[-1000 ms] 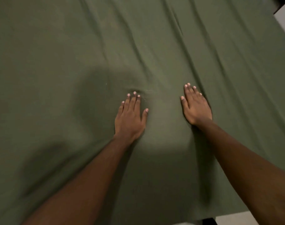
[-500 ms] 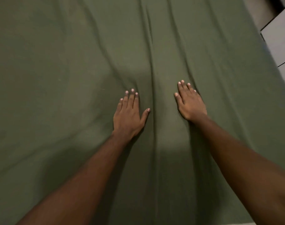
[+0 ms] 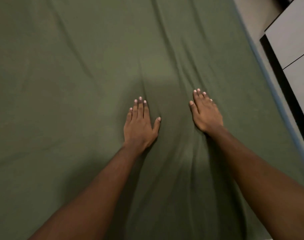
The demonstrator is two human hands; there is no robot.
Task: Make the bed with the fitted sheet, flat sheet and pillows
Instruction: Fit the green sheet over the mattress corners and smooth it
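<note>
While both palms are being pressed flat on the sheet [image 3: 75,70], which is being spread over the whole bed, nothing is being held: the left grip [image 3: 139,123] and right grip [image 3: 206,113] are being laid side by side, fingers straight. A long crease [image 3: 143,78] is being run near to far between them, closer to the left grip, so a stroke outward across it is probably being called for. Against half a second ago, the same spacing is being kept, while more of the cabinet [image 3: 293,37] at the right is being shown.
</note>
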